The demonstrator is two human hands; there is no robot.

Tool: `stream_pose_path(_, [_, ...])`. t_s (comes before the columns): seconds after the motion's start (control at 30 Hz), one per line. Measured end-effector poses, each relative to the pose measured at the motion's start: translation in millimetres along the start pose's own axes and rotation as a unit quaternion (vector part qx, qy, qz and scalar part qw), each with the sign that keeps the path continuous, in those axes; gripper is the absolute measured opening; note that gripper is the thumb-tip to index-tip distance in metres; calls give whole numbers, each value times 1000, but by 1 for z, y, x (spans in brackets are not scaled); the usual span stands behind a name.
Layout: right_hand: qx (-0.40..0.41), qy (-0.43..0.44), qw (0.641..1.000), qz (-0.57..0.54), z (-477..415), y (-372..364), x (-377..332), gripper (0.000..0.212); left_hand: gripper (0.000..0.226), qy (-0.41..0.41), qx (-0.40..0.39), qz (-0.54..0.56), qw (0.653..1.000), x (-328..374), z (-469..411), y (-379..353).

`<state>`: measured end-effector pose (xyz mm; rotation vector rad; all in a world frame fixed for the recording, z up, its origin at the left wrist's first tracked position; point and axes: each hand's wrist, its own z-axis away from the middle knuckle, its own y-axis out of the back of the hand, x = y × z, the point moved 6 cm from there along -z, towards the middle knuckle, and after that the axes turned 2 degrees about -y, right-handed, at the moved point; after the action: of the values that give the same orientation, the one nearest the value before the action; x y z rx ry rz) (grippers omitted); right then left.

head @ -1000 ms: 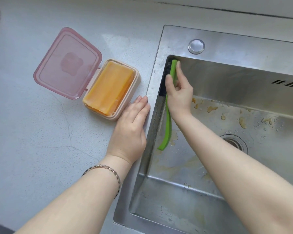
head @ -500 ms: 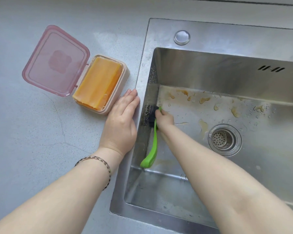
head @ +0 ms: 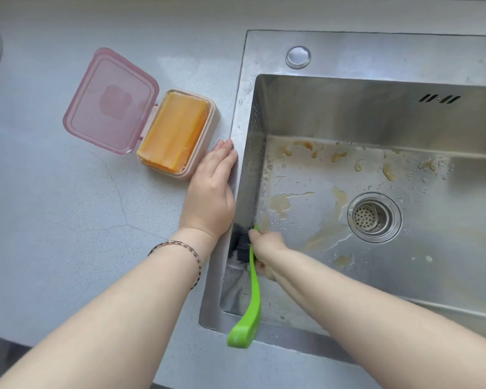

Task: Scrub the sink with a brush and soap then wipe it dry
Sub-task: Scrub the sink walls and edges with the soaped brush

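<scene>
Brush (head: 249,279) now nearer along sink (head: 244,192) wall.

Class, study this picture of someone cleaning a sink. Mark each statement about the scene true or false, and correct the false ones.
1. The right hand holds a green-handled brush against the sink's left wall. True.
2. The soap box is closed. False: its pink lid is flipped open, showing the orange soap bar.
3. The left hand rests flat on the counter beside the sink. True.
4. The sink floor is spotless. False: brownish stains and water droplets remain.
5. The drain strainer is covered by a cloth. False: it is uncovered.
</scene>
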<state>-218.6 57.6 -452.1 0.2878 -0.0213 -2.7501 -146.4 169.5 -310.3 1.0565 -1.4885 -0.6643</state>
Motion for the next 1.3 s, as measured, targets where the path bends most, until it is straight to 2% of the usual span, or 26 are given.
stream_pose_path(0.07, [-19,-39,998,40,-2,0,13,15,45,-2,4,-2,1000,0,0,0])
stream_pose_path(0.13, [-44,-74,994,72,0,1,22,31,46,-4,7,-3,1000,-1,1,0])
stream_pose_path(0.3, [2,-13,999,31,-10,15,-11,27,47,-8,15,4,1000,0,1,1])
stream_pose_path(0.4, [-2,-8,997,77,-18,14,-5,16,47,-8,11,3,1000,0,1,0])
stream_pose_path(0.57, [-54,-41,970,232,-8,7,22,33,46,-3,10,4,1000,0,0,1])
stream_pose_path(0.63, [-57,-19,965,255,0,6,11,35,46,-5,11,3,1000,0,1,0])
stream_pose_path(0.8, [-60,114,985,116,24,19,-69,36,45,-11,16,7,1000,-2,-1,-2])
stream_pose_path(0.9, [-33,65,991,114,37,15,-37,30,46,-8,13,2,1000,-2,0,-2])
stream_pose_path(1.0, [-74,29,991,110,49,4,-10,25,47,-5,10,5,1000,-1,0,-1])
stream_pose_path(1.03, [-80,44,993,71,49,4,-24,22,46,-7,10,5,1000,-1,0,-1])
stream_pose_path(1.1, [-35,105,994,5,42,14,-64,21,45,-13,14,1,1000,-2,-1,-2])
stream_pose_path(1.17, [13,108,994,9,39,13,-65,16,43,-12,14,3,1000,-2,-2,-2])
stream_pose_path(1.2, [12,86,996,25,37,7,-49,13,44,-10,12,6,1000,-1,-2,-2])
stream_pose_path(1.3, [-30,25,998,41,43,-7,-9,26,45,-10,7,5,1000,-1,1,-2])
